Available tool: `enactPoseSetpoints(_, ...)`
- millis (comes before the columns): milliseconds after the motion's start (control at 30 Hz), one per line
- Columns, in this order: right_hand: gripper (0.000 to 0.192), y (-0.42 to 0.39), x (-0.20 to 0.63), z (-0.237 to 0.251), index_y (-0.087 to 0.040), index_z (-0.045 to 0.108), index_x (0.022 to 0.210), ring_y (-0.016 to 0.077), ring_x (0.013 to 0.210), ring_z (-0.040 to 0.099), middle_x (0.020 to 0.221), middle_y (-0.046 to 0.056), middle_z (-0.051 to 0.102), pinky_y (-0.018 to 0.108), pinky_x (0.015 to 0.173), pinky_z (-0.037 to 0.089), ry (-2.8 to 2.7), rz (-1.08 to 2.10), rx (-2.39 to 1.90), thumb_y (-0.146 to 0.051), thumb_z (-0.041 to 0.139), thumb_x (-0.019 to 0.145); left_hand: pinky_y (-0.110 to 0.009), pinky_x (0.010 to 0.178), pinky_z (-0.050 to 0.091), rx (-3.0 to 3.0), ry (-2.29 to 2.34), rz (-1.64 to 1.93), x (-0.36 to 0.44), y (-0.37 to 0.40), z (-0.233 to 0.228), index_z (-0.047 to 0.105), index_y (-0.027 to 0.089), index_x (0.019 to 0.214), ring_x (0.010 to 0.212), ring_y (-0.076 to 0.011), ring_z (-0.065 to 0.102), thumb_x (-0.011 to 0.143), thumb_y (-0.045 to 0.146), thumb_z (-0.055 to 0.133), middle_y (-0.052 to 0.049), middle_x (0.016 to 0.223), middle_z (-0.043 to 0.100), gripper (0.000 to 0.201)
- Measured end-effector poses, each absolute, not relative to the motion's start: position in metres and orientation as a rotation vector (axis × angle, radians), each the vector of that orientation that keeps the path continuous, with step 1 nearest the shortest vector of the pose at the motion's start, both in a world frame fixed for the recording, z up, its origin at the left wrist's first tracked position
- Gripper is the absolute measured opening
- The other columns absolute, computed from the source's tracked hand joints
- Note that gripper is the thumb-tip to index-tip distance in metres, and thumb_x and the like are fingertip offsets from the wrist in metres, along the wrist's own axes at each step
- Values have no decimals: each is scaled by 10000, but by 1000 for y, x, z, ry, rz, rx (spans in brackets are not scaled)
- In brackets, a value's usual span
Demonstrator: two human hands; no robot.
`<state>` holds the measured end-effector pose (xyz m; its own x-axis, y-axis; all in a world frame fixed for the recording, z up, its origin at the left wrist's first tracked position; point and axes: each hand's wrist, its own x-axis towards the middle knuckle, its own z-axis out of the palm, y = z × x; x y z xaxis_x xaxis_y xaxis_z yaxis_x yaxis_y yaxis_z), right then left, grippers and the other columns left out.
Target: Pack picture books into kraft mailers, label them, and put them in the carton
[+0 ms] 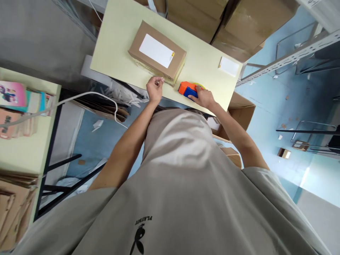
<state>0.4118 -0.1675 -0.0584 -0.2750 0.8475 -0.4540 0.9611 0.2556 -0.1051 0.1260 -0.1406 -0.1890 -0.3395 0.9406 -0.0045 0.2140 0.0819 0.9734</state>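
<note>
My right hand (204, 97) is wrapped round an orange and blue tape dispenser (191, 92) near the front edge of the pale table (117, 53). A bit of yellow shows behind its fingers. To its left stands a closed cardboard box (135, 45) with a white label (156, 50) on top. My left hand (154, 88) is closed in a pinch in front of the box's near side. Something small and pale shows at those fingertips, too small to name. Whether the left hand touches the box I cannot tell.
A white label sheet (228, 66) lies at the table's right end. Large cartons (247, 24) stand behind the table. An open cardboard box (241, 109) sits below on the right. Over the left side hangs a white cable (79, 94), near a second table (23, 152) with booklets.
</note>
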Motion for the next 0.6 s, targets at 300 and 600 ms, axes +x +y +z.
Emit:
enactPoseSetpoints(300, 859, -183, 397, -55, 15, 471, 1612, 506, 1222, 777, 1313, 375, 785, 594, 1013, 627, 2176, -475, 1715, -698, 223, 1202, -488, 1109, 661, 814, 1857, 1254, 128, -139, -184, 794, 243, 1058, 1159, -314, 829, 904, 479, 949, -115, 1156, 851, 322)
enactPoseSetpoints(600, 835, -190, 396, -56, 44, 469, 1658, 435, 1163, 807, 1231, 342, 802, 539, 1031, 622, 2168, -470, 1751, -645, 279, 1226, -494, 1045, 689, 492, 1370, 995, 174, -112, -158, 779, 197, 1240, 1219, -358, 821, 1019, 733, 837, -153, 1134, 793, 583)
